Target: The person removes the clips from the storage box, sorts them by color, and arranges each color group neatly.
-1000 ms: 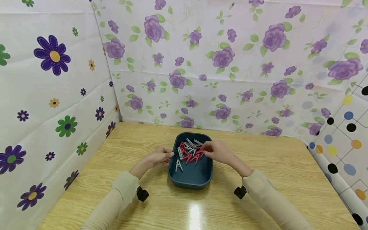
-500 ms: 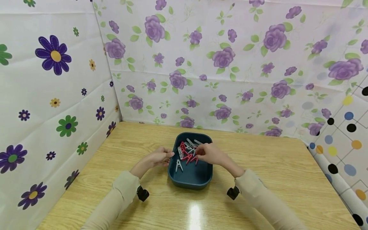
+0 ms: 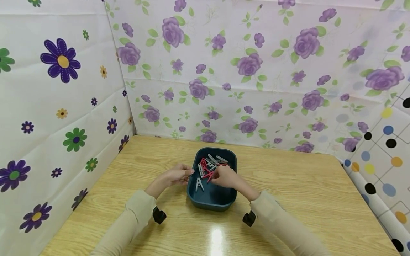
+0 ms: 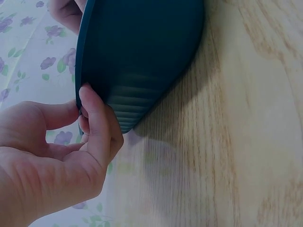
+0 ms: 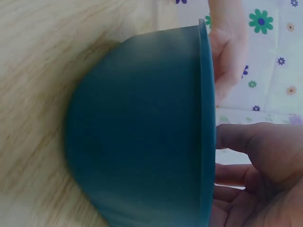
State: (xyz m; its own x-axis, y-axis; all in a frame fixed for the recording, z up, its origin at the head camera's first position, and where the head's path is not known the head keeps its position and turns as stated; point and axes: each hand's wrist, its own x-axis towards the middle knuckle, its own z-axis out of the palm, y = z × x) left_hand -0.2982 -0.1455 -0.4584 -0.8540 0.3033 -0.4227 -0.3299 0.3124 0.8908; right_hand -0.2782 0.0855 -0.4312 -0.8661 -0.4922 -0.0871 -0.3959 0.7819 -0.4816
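A dark teal plastic bin [image 3: 211, 203] stands on the table with grey and red clothespins inside. My left hand [image 3: 176, 175] holds the bin's left rim; in the left wrist view its thumb and fingers [image 4: 97, 125] pinch that edge. My right hand [image 3: 225, 177] reaches over the right rim, fingertips down beside a red clothespin [image 3: 209, 175]. In the right wrist view the bin wall [image 5: 137, 127] hides those fingertips, and I cannot tell whether they hold a clothespin. A grey clothespin [image 3: 199, 184] lies apart near the left wall.
The light wood table [image 3: 288, 199] extends around the bin. Flowered cloth [image 3: 198, 89] hangs behind it, with more patterned cloth [image 3: 64, 142] along the left and right sides. Each wrist carries a small black camera [image 3: 248, 218].
My right hand has moved left and toward me inside the bin, now covering one red clothespin seen earlier and uncovering red behind it. My left hand stays at the rim.
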